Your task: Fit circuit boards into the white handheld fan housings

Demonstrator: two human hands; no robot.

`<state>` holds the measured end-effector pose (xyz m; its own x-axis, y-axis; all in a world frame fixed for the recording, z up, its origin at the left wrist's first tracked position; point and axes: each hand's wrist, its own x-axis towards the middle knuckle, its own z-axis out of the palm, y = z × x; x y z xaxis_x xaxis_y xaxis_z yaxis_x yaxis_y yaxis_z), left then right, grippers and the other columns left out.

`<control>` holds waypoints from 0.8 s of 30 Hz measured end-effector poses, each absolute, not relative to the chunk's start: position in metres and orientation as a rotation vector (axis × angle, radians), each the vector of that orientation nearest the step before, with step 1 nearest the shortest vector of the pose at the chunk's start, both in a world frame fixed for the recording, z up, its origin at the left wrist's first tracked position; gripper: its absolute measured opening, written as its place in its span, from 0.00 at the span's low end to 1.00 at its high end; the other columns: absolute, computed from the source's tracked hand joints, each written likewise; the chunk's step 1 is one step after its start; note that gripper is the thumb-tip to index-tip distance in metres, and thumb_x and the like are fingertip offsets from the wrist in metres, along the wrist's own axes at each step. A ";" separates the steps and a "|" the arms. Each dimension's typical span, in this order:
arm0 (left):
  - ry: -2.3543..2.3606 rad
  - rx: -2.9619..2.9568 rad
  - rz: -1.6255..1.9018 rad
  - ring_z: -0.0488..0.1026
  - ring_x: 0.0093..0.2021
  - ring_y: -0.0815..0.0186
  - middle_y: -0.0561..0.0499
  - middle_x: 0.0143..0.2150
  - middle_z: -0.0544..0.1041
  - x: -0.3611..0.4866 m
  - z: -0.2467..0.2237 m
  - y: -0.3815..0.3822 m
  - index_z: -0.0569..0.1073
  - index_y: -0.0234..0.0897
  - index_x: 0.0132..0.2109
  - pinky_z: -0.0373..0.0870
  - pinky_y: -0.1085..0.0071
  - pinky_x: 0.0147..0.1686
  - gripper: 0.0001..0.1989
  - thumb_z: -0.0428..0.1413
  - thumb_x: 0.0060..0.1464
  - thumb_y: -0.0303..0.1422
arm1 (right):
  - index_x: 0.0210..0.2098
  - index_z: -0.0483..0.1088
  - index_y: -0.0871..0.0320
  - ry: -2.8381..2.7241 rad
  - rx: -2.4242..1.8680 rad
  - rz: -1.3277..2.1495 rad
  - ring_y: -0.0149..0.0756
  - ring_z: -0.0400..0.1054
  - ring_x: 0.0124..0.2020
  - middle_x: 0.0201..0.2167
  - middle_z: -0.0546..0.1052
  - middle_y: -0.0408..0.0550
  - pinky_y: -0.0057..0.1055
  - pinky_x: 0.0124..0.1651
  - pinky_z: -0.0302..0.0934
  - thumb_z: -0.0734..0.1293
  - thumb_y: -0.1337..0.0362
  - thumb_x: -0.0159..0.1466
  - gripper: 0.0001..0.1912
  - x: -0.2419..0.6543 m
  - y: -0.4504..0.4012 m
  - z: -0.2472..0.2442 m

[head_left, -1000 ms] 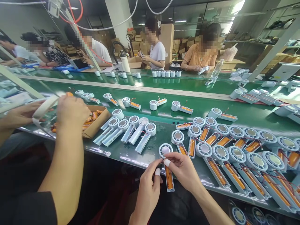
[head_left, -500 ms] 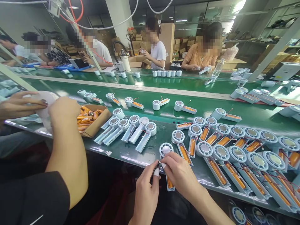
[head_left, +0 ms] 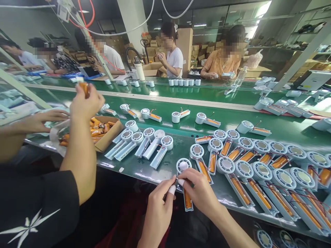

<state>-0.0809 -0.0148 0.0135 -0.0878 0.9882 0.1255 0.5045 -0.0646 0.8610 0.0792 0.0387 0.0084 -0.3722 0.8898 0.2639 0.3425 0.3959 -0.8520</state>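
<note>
My left hand (head_left: 160,203) is closed in a pinch at the table's front edge, with a white cover on a fingertip. My right hand (head_left: 200,189) pinches right beside it, also with a white fingertip cover. Between their fingertips is a tiny dark part, too small and too hidden to name. Just behind my fingers lies a pale blue handheld fan (head_left: 183,166) with its round head toward the belt. Its open handle, partly covered by my right hand, points toward me and shows an orange battery (head_left: 188,200).
Several open fans (head_left: 261,169) with orange batteries and wires crowd the right. Fans with closed handles (head_left: 128,150) lie left, near a cardboard box (head_left: 110,137) of batteries. A neighbour's arm (head_left: 80,155) reaches across at left. Spaced fans ride the green belt (head_left: 165,96); co-workers sit beyond.
Fans on the belt have shifted right. The neighbour has lowered the white bag beside the box and raised a hand with an orange battery. My hands stay nearly in place, still pinching.
</note>
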 end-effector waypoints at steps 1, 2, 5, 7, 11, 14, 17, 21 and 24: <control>1.597 1.575 1.056 0.81 0.34 0.63 0.44 0.49 0.82 -0.083 0.016 -0.014 0.79 0.40 0.54 0.80 0.71 0.31 0.18 0.50 0.64 0.33 | 0.41 0.75 0.56 -1.889 -1.067 0.977 0.34 0.72 0.34 0.35 0.77 0.46 0.28 0.37 0.65 0.64 0.73 0.67 0.09 0.081 0.041 0.011; 1.565 1.551 1.033 0.79 0.32 0.64 0.44 0.48 0.82 -0.085 0.019 -0.012 0.79 0.40 0.55 0.79 0.72 0.28 0.18 0.50 0.64 0.34 | 0.42 0.76 0.56 -1.891 -1.068 1.018 0.34 0.72 0.34 0.35 0.77 0.46 0.28 0.37 0.65 0.65 0.73 0.66 0.09 0.084 0.043 0.015; 1.509 1.528 0.989 0.76 0.29 0.66 0.45 0.45 0.81 -0.087 0.024 -0.009 0.79 0.41 0.55 0.75 0.74 0.26 0.18 0.50 0.65 0.35 | 0.42 0.78 0.55 -1.937 -1.022 1.088 0.35 0.73 0.38 0.37 0.78 0.46 0.28 0.41 0.65 0.65 0.72 0.68 0.11 0.089 0.046 0.024; 1.483 1.542 0.978 0.75 0.30 0.66 0.45 0.43 0.81 -0.088 0.026 -0.009 0.79 0.42 0.55 0.75 0.74 0.27 0.17 0.50 0.65 0.35 | 0.41 0.80 0.54 -1.955 -1.008 1.103 0.35 0.73 0.38 0.36 0.78 0.46 0.29 0.41 0.64 0.64 0.72 0.68 0.12 0.090 0.047 0.028; 1.443 1.567 0.974 0.75 0.31 0.66 0.46 0.42 0.80 -0.089 0.025 -0.008 0.79 0.43 0.54 0.76 0.73 0.30 0.17 0.50 0.65 0.34 | 0.39 0.80 0.55 -1.954 -1.008 1.095 0.36 0.73 0.37 0.35 0.78 0.47 0.29 0.40 0.64 0.65 0.71 0.68 0.11 0.089 0.047 0.027; 1.435 1.560 0.965 0.76 0.32 0.65 0.46 0.43 0.80 -0.091 0.024 -0.006 0.79 0.43 0.55 0.77 0.72 0.34 0.17 0.49 0.66 0.35 | 0.38 0.79 0.55 -1.938 -1.022 1.099 0.36 0.72 0.37 0.35 0.78 0.47 0.29 0.39 0.64 0.65 0.71 0.68 0.11 0.087 0.046 0.025; 1.453 1.591 0.991 0.79 0.42 0.62 0.45 0.48 0.80 -0.089 0.023 -0.003 0.79 0.43 0.56 0.78 0.68 0.45 0.17 0.50 0.66 0.35 | 0.39 0.79 0.56 -1.910 -1.107 1.027 0.36 0.71 0.34 0.35 0.76 0.47 0.29 0.37 0.62 0.64 0.70 0.67 0.10 0.086 0.042 0.023; 1.510 1.609 1.058 0.75 0.57 0.58 0.43 0.58 0.78 -0.076 0.024 -0.011 0.77 0.42 0.58 0.72 0.61 0.58 0.19 0.47 0.67 0.36 | 0.42 0.77 0.57 -1.817 -1.214 1.103 0.35 0.68 0.30 0.29 0.73 0.45 0.29 0.33 0.60 0.61 0.61 0.71 0.13 0.086 0.032 0.024; 1.532 1.483 1.066 0.72 0.62 0.56 0.43 0.61 0.76 -0.066 0.022 -0.023 0.74 0.43 0.61 0.70 0.58 0.61 0.23 0.43 0.69 0.41 | 0.46 0.74 0.57 -1.621 -1.180 1.447 0.34 0.68 0.29 0.30 0.75 0.44 0.27 0.30 0.60 0.64 0.53 0.70 0.15 0.088 0.028 0.023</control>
